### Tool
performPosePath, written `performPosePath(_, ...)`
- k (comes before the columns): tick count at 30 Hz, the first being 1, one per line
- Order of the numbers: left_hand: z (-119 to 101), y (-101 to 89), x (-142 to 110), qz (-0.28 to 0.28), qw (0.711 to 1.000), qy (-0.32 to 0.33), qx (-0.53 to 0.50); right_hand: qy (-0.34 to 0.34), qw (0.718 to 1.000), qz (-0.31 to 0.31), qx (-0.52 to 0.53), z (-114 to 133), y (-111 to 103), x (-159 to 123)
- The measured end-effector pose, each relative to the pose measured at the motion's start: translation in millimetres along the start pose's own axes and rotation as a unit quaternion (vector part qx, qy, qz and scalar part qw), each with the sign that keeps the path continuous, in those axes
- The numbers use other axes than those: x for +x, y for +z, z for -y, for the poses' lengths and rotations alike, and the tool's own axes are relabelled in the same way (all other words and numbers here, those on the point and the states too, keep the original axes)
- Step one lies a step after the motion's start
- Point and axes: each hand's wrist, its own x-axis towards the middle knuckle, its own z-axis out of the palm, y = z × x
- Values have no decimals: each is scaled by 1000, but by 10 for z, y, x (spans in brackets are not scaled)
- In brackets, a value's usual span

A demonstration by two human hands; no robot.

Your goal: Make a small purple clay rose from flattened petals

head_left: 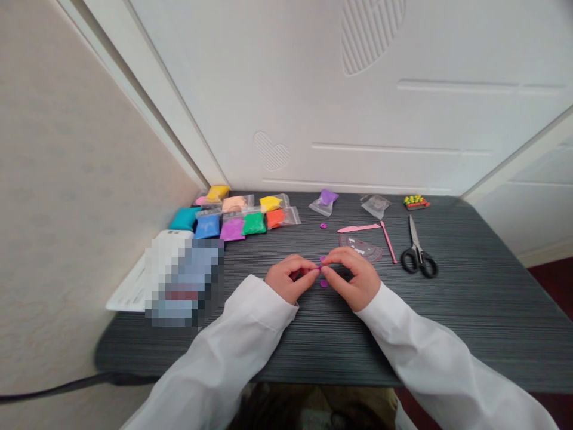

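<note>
My left hand (290,278) and my right hand (351,276) meet over the middle of the dark table. Both pinch a small piece of purple clay (319,267) between thumb and fingertips; the fingers cover most of it. Just below the fingertips lies a flat purple clay disc (324,283). Another bit of purple clay shows behind the right fingertips, partly hidden. Farther back sits a small purple clay ring-like piece (323,226). A clear protractor (362,248) lies right beyond my right hand.
Several bags of coloured clay, one of them green (254,223), lie at the back left beside a pixelated package (185,283). A purple clay bag (326,200), a clear bag (376,206) and a yellow-red-green clay model (415,202) stand along the back. Pink tools (358,228) and black-handled scissors (418,257) lie right.
</note>
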Motion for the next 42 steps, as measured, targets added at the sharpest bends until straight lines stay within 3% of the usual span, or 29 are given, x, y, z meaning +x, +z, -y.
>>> performPosePath(21,28,-5,-9,-4,1000,29,7,15,1000,2,3,-32,15,-1)
performPosePath(42,23,3,9,29,996,-48,-76,12,1000,26,11,-5,11,-7)
